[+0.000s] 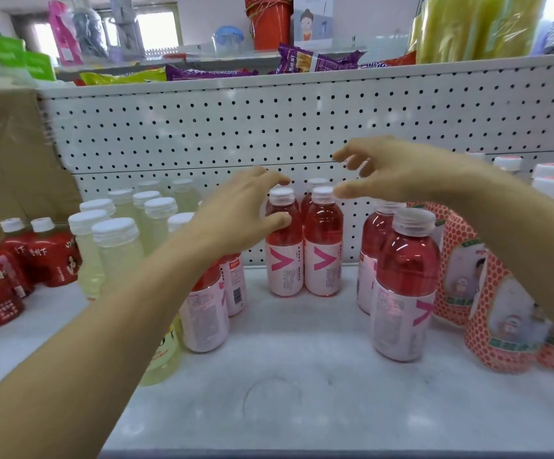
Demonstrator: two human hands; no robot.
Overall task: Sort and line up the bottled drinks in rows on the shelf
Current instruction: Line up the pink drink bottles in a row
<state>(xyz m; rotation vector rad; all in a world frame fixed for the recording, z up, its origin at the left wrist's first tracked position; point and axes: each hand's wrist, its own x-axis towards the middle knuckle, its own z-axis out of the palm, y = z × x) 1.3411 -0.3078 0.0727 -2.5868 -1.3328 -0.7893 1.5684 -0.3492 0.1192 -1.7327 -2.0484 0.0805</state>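
Two pink drink bottles with white "V" labels stand side by side at the back of the white shelf. My left hand grips the left pink bottle at its neck, thumb on the shoulder and fingers behind the cap. My right hand hovers with fingers spread just above and right of the right pink bottle, its thumb close to the cap. Two more pink bottles stand at the front right. Others are partly hidden under my left forearm.
Pale yellow bottles stand in rows at the left, with red-labelled bottles further left. Orange-patterned bottles crowd the right edge. A pegboard wall backs the shelf. A cardboard box sits at the far left.
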